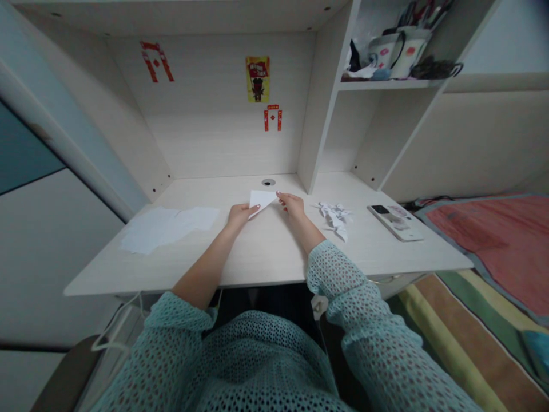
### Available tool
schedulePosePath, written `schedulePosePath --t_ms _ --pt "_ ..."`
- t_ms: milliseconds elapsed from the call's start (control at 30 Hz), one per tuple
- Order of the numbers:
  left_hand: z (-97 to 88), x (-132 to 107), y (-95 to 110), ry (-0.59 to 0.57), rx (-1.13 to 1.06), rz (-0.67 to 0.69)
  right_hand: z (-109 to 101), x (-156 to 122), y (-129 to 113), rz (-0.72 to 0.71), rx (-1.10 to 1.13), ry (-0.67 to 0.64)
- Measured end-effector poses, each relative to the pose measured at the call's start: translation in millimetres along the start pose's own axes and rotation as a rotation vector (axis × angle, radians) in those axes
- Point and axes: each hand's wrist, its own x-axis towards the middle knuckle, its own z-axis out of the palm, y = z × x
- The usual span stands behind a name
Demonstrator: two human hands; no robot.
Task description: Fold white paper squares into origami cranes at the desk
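A small white folded paper lies on the pale wooden desk, near the middle. My left hand pinches its lower left edge with closed fingers. My right hand presses its right corner with the fingertips curled onto it. Both forearms reach forward from teal knit sleeves.
Several white paper sheets lie at the desk's left. A pile of small folded white paper pieces sits right of my right hand, then a phone. A cable hole is behind the paper. Shelves with mugs rise at the right; a bed lies beyond.
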Motion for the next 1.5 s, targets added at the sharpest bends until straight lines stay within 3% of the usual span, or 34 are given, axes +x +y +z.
schedulePosePath --t_ms 400,500,667,767,900,1100,1333,1500 --pt "-3.5 5 -2 0.062 0.156 0.027 -3 10 3 -0.029 0.073 0.053" --pt "-7.7 6 -2 0.073 0.197 0.056 -4 10 -1 -0.106 0.002 -0.062" --pt "-10.9 5 0 0.077 0.361 0.145 3 7 5 -0.388 -0.258 -0.259" --pt "-11.4 3 2 0.074 0.464 0.191 4 8 12 -0.383 -0.289 -0.342" --pt "-11.7 4 1 0.042 0.526 0.214 3 11 15 -0.366 -0.293 -0.363" --pt "-11.6 6 -3 0.028 0.509 0.197 3 3 9 -0.472 -0.356 -0.328" --pt "-9.4 3 0 0.045 0.354 0.200 3 -1 5 -0.437 -0.377 -0.311" --pt "-12.2 3 9 0.134 0.190 0.151 4 -7 2 -0.246 -0.301 -0.360"
